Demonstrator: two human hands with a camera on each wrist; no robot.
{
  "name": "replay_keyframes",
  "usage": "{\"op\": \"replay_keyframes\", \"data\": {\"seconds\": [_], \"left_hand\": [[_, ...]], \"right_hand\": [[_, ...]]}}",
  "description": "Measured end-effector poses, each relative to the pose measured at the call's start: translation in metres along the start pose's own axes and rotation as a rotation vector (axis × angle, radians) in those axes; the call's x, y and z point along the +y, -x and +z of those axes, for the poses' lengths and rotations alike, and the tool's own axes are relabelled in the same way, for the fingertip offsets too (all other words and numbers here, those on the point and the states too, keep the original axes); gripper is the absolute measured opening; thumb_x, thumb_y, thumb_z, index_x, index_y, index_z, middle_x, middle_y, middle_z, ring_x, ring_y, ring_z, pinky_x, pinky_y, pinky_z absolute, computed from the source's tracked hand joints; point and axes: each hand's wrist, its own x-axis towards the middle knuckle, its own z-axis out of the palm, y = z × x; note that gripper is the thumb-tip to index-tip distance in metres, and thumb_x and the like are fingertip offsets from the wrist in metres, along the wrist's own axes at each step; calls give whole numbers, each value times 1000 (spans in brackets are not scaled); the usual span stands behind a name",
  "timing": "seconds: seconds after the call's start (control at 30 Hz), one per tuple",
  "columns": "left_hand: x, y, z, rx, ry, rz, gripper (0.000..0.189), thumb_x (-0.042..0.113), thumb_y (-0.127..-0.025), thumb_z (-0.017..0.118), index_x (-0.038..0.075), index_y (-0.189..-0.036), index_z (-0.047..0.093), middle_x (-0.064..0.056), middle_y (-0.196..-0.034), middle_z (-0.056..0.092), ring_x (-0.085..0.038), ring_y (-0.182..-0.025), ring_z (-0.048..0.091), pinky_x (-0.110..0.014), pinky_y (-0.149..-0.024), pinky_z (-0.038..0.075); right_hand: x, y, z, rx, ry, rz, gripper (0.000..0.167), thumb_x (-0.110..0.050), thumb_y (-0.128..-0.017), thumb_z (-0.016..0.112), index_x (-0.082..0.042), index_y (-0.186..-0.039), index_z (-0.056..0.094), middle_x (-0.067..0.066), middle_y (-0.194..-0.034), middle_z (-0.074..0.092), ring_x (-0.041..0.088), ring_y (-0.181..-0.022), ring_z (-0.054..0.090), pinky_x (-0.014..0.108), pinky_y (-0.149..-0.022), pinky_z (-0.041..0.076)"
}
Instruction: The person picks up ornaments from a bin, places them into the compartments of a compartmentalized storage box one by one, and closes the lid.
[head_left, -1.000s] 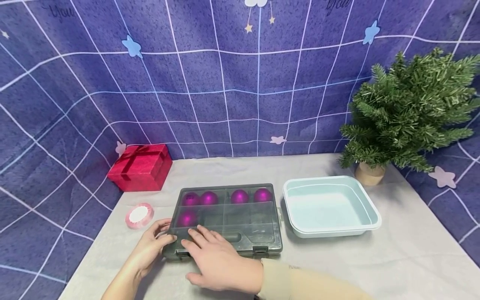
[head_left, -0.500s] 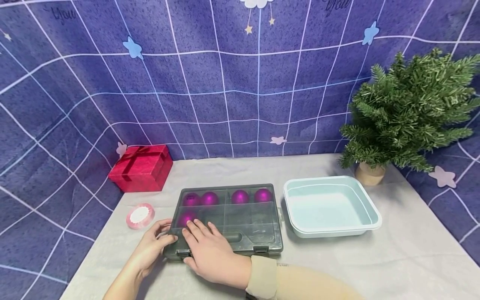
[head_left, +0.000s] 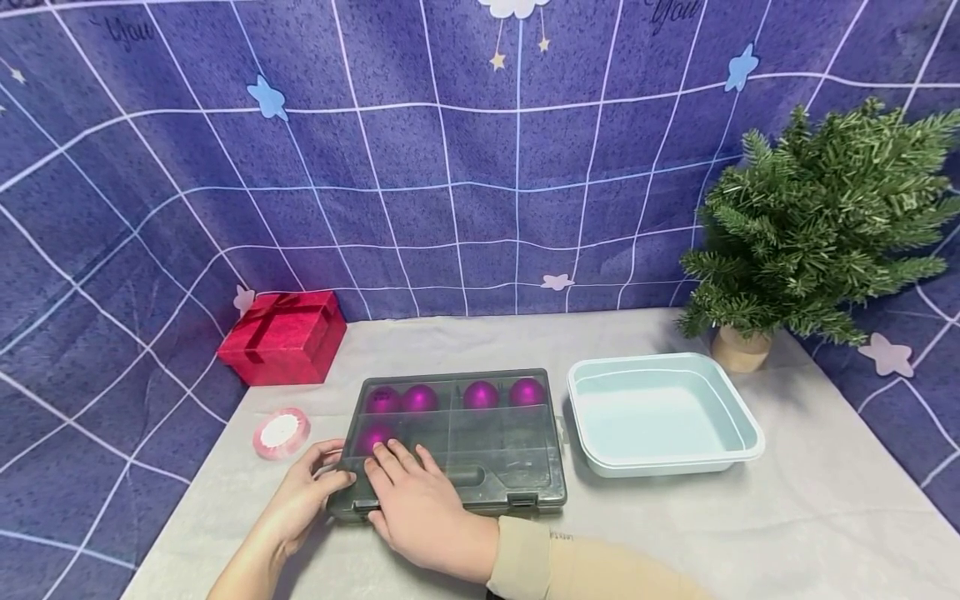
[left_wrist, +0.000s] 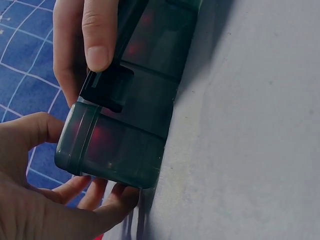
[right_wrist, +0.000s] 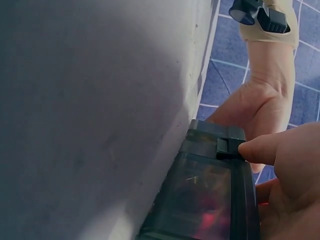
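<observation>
A dark translucent plastic storage box (head_left: 517,433) lies closed on the table, with several purple balls (head_left: 480,395) showing through its lid. My left hand (head_left: 300,496) holds the box's front left corner, thumb on top and fingers along the side. Across the front left of the lid rests my right hand (head_left: 422,510), its fingers nearly straight. In the right wrist view, the right thumb (right_wrist: 260,149) presses at the left front latch (right_wrist: 227,148). The other latch (head_left: 522,499) sits near the front right corner.
A pale blue basin (head_left: 667,462) stands right of the box. Behind it is a small artificial fir tree (head_left: 810,225) on a wooden base. Left lie a pink ribbon roll (head_left: 281,433) and a red gift box (head_left: 281,342). A blue cloth (head_left: 480,208) hangs behind.
The right hand has slid slightly left and forward on the lid, and its thumb has come in to the front left latch. The left hand keeps its hold on the corner.
</observation>
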Motion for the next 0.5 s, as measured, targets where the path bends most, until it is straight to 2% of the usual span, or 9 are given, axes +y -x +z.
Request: {"op": "replay_keyframes", "data": {"seconds": [0.5], "left_hand": [[0, 0, 0, -9, -4, 9, 60, -3, -89, 59, -8, -145, 38, -27, -137, 43, -17, -98, 61, -29, -77, 57]], "right_hand": [[3, 1, -2, 7, -53, 19, 59, -47, -101, 58, -20, -152, 48, -3, -161, 38, 14, -148, 30, 40, -117, 30]]}}
